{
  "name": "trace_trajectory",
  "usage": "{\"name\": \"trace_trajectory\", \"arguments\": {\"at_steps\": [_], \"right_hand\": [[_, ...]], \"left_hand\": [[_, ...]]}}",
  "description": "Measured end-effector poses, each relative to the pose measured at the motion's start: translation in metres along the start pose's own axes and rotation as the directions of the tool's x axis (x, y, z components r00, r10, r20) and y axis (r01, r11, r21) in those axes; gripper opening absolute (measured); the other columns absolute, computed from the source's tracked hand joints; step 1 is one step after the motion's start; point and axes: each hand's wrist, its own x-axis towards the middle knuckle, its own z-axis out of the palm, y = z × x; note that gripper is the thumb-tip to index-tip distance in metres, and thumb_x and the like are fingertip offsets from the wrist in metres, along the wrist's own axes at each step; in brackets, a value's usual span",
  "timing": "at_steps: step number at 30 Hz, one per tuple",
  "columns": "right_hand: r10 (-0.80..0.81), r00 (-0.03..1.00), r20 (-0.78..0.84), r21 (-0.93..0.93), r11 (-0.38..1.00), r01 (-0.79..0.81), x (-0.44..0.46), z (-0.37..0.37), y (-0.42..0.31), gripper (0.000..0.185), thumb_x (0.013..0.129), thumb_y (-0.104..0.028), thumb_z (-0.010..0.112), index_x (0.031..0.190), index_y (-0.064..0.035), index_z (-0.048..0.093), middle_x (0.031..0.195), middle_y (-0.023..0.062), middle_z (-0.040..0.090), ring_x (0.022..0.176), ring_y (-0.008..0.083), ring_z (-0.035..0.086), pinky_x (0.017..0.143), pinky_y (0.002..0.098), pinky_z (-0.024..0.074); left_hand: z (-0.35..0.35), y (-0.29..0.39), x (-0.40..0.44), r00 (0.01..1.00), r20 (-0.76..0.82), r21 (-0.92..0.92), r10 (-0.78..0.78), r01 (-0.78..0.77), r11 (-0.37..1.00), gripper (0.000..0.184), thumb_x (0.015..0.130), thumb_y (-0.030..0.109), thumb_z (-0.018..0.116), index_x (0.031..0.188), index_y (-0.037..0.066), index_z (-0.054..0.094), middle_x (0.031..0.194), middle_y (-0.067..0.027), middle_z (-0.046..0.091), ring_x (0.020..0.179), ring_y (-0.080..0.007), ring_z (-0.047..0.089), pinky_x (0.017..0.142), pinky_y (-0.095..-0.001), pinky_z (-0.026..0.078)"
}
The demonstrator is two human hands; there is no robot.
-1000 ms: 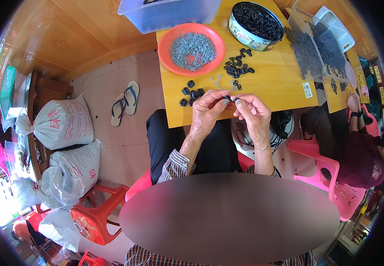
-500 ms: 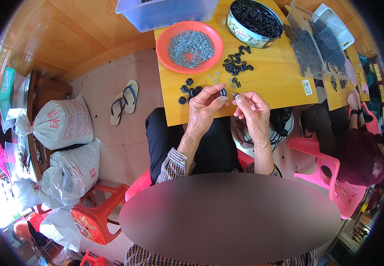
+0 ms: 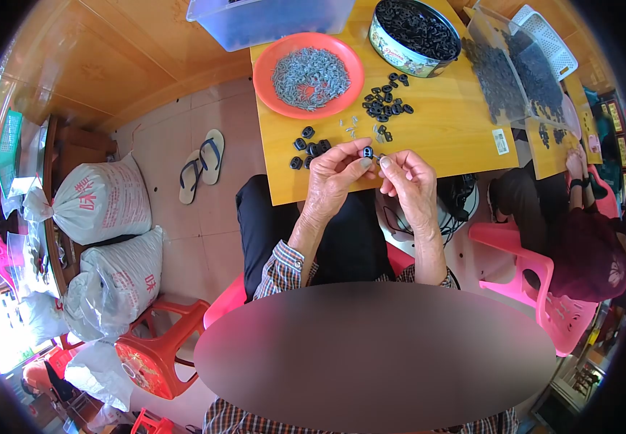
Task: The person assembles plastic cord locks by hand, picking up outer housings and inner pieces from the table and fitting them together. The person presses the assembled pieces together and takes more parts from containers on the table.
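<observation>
Between the thumb and forefinger of my left hand (image 3: 331, 177) is a small black plastic cord lock body (image 3: 368, 152) with two holes. My right hand (image 3: 410, 184) is closed in a pinch just to its right, on a small dark part (image 3: 379, 158) partly hidden by the fingertips. The two hands nearly meet over the table's front edge. Several black cord lock pieces (image 3: 313, 148) lie left of my left hand, and more small black pieces (image 3: 385, 108) are heaped beyond my hands. A few loose metal springs (image 3: 351, 130) lie between.
An orange plate (image 3: 261, 85) of springs and a round tin (image 3: 410, 64) of black pieces stand on the yellow table (image 3: 443, 137). Clear bins (image 3: 269, 25) stand behind. At right, a person (image 3: 580, 239) sits beside a pink chair (image 3: 512, 260). Sacks (image 3: 107, 199) are at left.
My right hand has moved slightly left, bringing the small dark part up against the cord lock body. The body has turned a little in my left fingers and shifted slightly right.
</observation>
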Motion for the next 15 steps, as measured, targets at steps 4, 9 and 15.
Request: {"name": "trace_trajectory", "arguments": {"at_steps": [4,9,15], "right_hand": [[0.003,1.0,0.013,-0.023,1.0,-0.003,0.0004,-0.0001,-0.0008,0.02,0.089,-0.023,0.065,0.084,-0.0041,0.06,0.071,-0.0007,0.06,0.056,0.0047,0.053,0.051,0.0182,0.0394],[0.006,1.0,0.004,-0.012,1.0,-0.006,0.0005,-0.0005,-0.0013,0.019,0.089,-0.021,0.065,0.083,-0.0042,0.06,0.07,-0.0011,0.059,0.056,0.0046,0.053,0.05,0.0183,0.0394],[0.012,1.0,-0.007,0.03,0.999,-0.012,0.0015,-0.002,-0.0005,0.016,0.087,-0.016,0.066,0.083,-0.001,0.06,0.068,0.0006,0.059,0.053,0.0058,0.052,0.048,0.0192,0.0414]], "left_hand": [[0.0002,0.0016,-0.0006,1.0,0.001,0.037,-0.011,0.011,0.999,0.031,0.087,-0.006,0.058,0.117,-0.001,0.06,0.092,-0.0067,0.062,0.079,-0.0136,0.063,0.074,-0.0271,0.054],[0.0006,0.0024,-0.0009,1.0,0.022,0.038,-0.012,0.011,0.999,0.031,0.088,-0.006,0.057,0.117,-0.001,0.06,0.088,-0.0088,0.064,0.077,-0.0144,0.063,0.071,-0.0286,0.056],[0.0006,0.0028,-0.0003,0.999,0.034,0.061,-0.009,0.007,0.998,0.029,0.087,-0.004,0.058,0.116,-0.002,0.061,0.086,-0.008,0.064,0.075,-0.0137,0.063,0.068,-0.028,0.056]]}}
